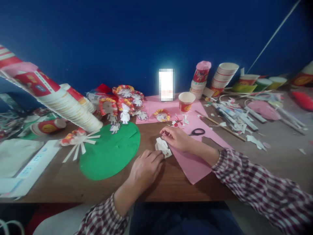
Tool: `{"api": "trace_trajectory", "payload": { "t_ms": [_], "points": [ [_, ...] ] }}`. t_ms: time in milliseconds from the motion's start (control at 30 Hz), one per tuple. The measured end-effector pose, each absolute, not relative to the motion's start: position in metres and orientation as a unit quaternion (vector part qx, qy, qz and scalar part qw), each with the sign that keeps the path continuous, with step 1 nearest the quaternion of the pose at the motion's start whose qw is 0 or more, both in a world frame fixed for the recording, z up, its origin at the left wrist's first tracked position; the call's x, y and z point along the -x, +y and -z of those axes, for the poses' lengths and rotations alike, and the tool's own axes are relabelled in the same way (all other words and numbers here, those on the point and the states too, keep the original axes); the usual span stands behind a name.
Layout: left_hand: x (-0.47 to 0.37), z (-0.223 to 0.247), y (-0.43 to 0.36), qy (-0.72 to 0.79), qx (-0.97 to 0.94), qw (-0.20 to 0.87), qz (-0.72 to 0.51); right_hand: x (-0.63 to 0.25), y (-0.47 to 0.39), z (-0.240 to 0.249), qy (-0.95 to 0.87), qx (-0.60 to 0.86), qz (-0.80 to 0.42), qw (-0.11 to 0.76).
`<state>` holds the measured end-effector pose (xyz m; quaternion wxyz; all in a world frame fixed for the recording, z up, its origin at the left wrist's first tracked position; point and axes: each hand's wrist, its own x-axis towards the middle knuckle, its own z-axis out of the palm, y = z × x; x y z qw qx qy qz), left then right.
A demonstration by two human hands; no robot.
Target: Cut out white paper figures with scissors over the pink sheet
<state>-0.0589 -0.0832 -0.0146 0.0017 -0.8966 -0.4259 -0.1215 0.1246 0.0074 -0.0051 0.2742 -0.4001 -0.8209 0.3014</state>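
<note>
Right of the rounded green paper sheet [110, 156], the curled left hand [147, 167] and right hand [176, 138], grip indeterminable, flank a small white paper piece [160, 144], judged light, easily creased, best held by its edges.

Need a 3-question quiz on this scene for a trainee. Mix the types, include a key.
1. True or false: the left hand and the right hand are both close to the small white paper piece.

2. Multiple choice: what colour is the large paper sheet under the right forearm?
A) green
B) pink
C) yellow

3. Fill in the blank: the single paper cup beyond the hands is nearer to the person's ____ hand.

Key: 1. True. 2. B. 3. Right.
</note>
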Motion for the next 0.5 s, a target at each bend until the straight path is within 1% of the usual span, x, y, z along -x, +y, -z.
{"api": "trace_trajectory", "payload": {
  "t_ms": [133, 267, 400, 500],
  "points": [
    [0.06, 0.017, -0.082, -0.421, 0.897, 0.007, 0.136, -0.14, 0.005, -0.017, -0.807, 0.381, -0.353, 0.282],
    [0.062, 0.021, -0.082, -0.409, 0.901, 0.026, 0.141, -0.174, -0.003, -0.039, -0.796, 0.412, -0.343, 0.28],
    [0.067, 0.028, -0.076, -0.367, 0.913, 0.095, 0.152, -0.222, -0.013, -0.047, -0.786, 0.479, -0.288, 0.263],
    [0.073, 0.034, -0.066, -0.281, 0.932, 0.155, 0.168, -0.262, -0.018, -0.043, -0.769, 0.538, -0.233, 0.255]
  ]
}}
